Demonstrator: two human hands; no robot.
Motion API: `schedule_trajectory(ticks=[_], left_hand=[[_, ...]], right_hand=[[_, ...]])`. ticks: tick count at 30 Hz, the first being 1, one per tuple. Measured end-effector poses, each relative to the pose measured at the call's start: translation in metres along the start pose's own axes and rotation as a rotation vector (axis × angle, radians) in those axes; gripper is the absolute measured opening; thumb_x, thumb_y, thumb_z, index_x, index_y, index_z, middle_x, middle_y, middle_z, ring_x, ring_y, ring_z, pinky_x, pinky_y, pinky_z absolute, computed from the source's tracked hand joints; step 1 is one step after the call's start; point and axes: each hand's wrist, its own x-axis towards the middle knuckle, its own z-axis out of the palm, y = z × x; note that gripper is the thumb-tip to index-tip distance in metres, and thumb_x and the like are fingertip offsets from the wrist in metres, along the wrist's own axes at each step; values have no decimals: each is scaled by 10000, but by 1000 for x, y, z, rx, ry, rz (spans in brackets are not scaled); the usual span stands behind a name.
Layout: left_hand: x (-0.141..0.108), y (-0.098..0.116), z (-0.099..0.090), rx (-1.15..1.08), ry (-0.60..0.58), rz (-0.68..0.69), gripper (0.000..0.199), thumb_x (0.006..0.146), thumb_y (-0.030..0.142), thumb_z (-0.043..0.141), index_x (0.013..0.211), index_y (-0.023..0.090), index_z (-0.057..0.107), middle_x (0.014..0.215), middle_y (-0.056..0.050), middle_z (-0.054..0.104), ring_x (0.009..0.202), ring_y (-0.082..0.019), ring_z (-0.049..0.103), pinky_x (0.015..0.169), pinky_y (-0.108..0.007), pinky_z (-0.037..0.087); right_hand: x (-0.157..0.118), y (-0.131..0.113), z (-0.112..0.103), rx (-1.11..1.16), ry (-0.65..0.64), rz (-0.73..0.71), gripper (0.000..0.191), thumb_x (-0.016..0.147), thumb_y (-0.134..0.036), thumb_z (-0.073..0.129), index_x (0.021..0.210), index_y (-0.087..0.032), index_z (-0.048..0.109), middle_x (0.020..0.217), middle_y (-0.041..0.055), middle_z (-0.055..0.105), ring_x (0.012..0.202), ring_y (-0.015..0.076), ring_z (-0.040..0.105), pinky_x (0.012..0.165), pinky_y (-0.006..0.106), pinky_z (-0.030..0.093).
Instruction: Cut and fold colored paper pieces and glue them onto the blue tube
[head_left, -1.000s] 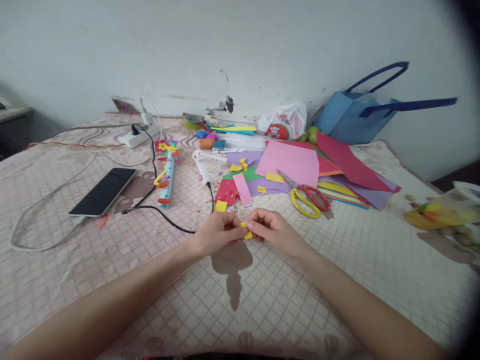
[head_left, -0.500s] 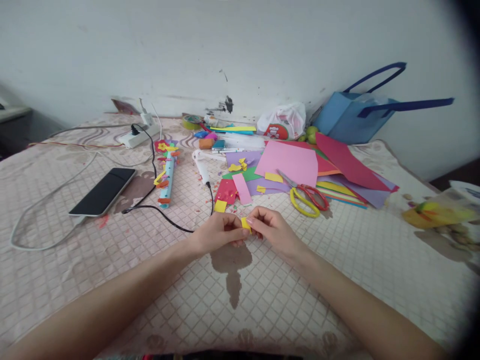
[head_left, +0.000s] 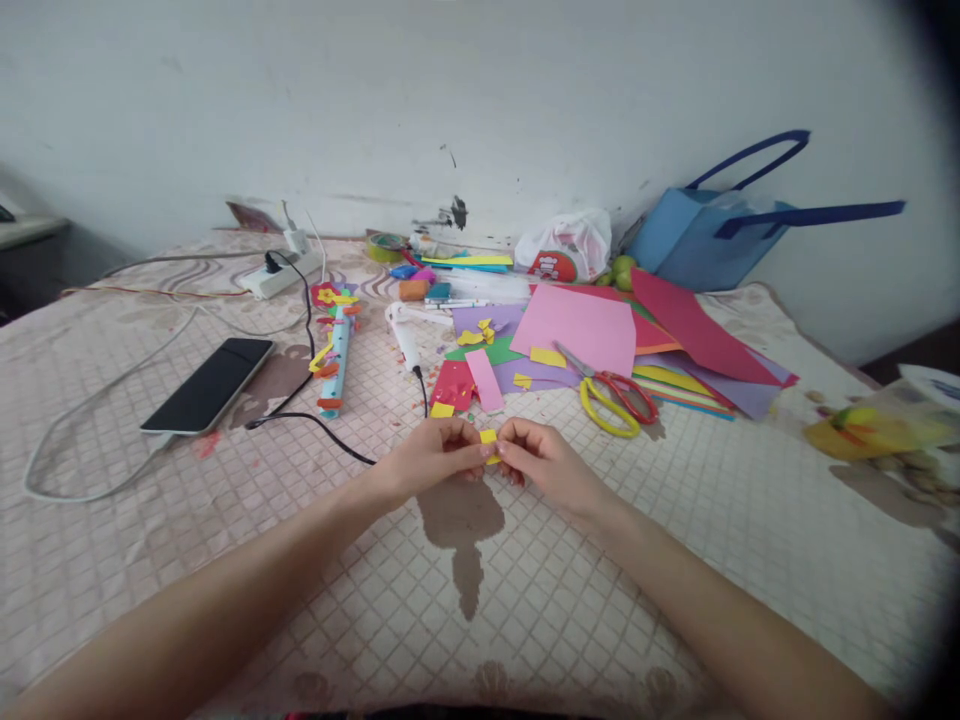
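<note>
Between my two hands is a small yellow piece of paper point(head_left: 488, 437), held up just above the tablecloth. My left hand point(head_left: 442, 453) pinches its left side between thumb and fingers. On the other side, my right hand point(head_left: 538, 455) is closed on it too, its fingertips almost meeting the left ones and covering the lower part. Just beyond lie a yellow square point(head_left: 442, 410), a red sheet point(head_left: 452, 384) and a pink strip point(head_left: 484, 378). Scissors point(head_left: 611, 400) with red and yellow handles rest to the right, partly on the pink sheet point(head_left: 577, 325).
A phone point(head_left: 210, 385) on a white cable lies left, near a power strip point(head_left: 281, 272). A light-blue stick with colourful pieces point(head_left: 337, 355) and a white glue gun point(head_left: 405, 338) with a black cord sit mid-table. A blue bag point(head_left: 705, 235) stands back right; a plastic container point(head_left: 877, 420) is at far right.
The yellow piece has turned in my fingers, and more of its upper part shows above the fingertips. Both hands have shifted only slightly.
</note>
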Motion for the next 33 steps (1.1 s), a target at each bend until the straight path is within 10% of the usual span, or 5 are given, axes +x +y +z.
schedule_trajectory(ticks=[16, 33], left_hand=[[2, -1, 0, 31, 124, 40, 254, 744, 369, 609, 675, 135, 537, 584, 9, 580, 553, -84, 532, 565, -208, 412], [3, -3, 6, -74, 146, 20, 245, 676, 331, 682, 757, 138, 554, 636, 14, 600, 573, -85, 563, 586, -217, 448]], right_hand=[[0, 4, 2, -46, -50, 13, 203, 811, -347, 532, 702, -182, 489, 599, -33, 507, 491, 74, 420, 470, 212, 325], [0, 5, 4, -419, 162, -185, 152, 773, -264, 544, 648, -196, 491, 601, -24, 501, 535, 108, 428, 500, 235, 331]])
